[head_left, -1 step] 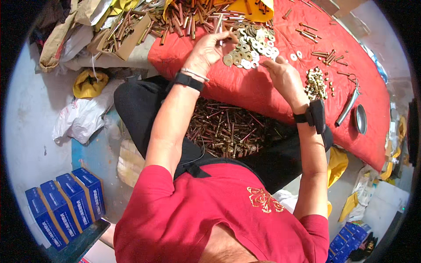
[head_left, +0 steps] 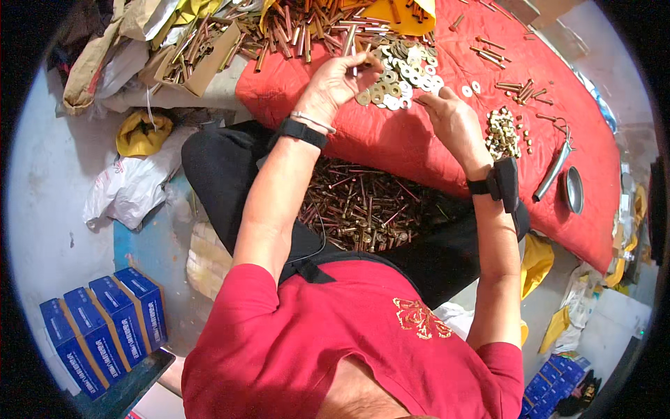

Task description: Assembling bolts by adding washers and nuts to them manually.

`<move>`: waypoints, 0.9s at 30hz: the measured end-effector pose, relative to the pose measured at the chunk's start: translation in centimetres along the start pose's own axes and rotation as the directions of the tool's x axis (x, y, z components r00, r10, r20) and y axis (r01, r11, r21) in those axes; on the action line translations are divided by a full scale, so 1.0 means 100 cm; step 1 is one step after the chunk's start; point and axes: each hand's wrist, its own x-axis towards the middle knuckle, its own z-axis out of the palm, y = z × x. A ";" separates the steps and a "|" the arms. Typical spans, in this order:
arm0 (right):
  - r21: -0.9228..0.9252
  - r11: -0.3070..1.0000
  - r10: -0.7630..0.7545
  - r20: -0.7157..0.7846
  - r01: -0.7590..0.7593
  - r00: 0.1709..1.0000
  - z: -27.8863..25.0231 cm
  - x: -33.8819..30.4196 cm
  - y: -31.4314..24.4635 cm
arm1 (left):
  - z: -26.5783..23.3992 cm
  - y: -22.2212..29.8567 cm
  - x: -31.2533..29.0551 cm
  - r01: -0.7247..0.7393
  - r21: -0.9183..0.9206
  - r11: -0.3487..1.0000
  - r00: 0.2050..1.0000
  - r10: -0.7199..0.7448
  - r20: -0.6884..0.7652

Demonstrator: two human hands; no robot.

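Observation:
My left hand (head_left: 336,82) is raised at the left edge of a pile of flat metal washers (head_left: 394,75). Its fingers close round a slim shiny metal tube (head_left: 350,43), which stands nearly upright. At the pile's lower right edge is my right hand (head_left: 452,124), thumb and fingertips pressed together; whether they hold a washer is too small to tell. Two loose washers (head_left: 471,89) lie just beyond that hand. Beside its wrist sits a heap of small brass-coloured nuts (head_left: 502,133).
A red padded cover (head_left: 558,188) spreads under the parts. Coppery tubes (head_left: 300,35) are heaped at the back, with a carton of them (head_left: 199,59) to the left. Loose bolts (head_left: 520,89) and a small dark dish (head_left: 574,190) lie right. Many bolt assemblies (head_left: 363,209) fill the space between my legs.
My left hand has shifted slightly to the right and down, with the tube in it. My right hand has barely moved.

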 end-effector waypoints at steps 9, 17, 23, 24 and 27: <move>-0.246 0.969 0.033 0.265 0.035 0.964 0.007 0.012 -0.004 | 0.012 -0.026 -0.016 -0.112 0.018 0.994 0.992 0.113 -0.048; -0.281 0.945 -0.058 0.353 0.165 0.934 0.012 0.052 0.003 | 0.027 -0.048 -0.030 -0.155 0.161 0.975 0.987 0.144 0.077; -0.066 0.938 -0.317 0.227 0.339 0.921 0.015 0.004 0.042 | 0.020 -0.056 -0.031 -0.198 0.152 0.968 0.980 0.193 0.048; 0.153 0.986 -0.088 0.167 0.063 0.982 0.018 -0.007 0.047 | 0.023 -0.058 -0.031 -0.175 0.183 0.967 0.983 0.181 -0.021; 0.677 0.641 0.364 0.146 -0.361 0.920 0.000 -0.032 0.011 | 0.032 -0.067 -0.031 -0.200 0.213 0.956 0.974 0.217 -0.059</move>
